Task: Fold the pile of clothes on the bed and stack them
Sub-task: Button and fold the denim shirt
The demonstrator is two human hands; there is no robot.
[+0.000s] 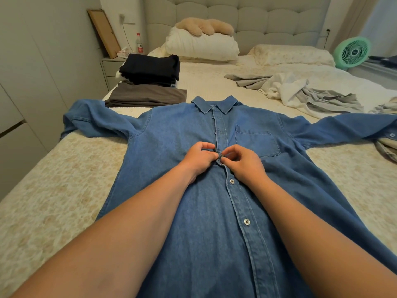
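Shirt [184, 134] lies flat, front up, across the bed's [53, 190] near edge, sleeves spread. Left hand [198, 157] pinches the placket and right hand [242, 160] pinches a button [221, 155]; two lower buttons look closed. Two folded stacks [148, 82] sit by the left edge; a loose pile [300, 93] on the right is not yet folded.

Both bare forearms reaching toward 12 o'clock, left hand [200, 157] and right hand [241, 160] nearly touching, fingers curled, fingertips pinching.
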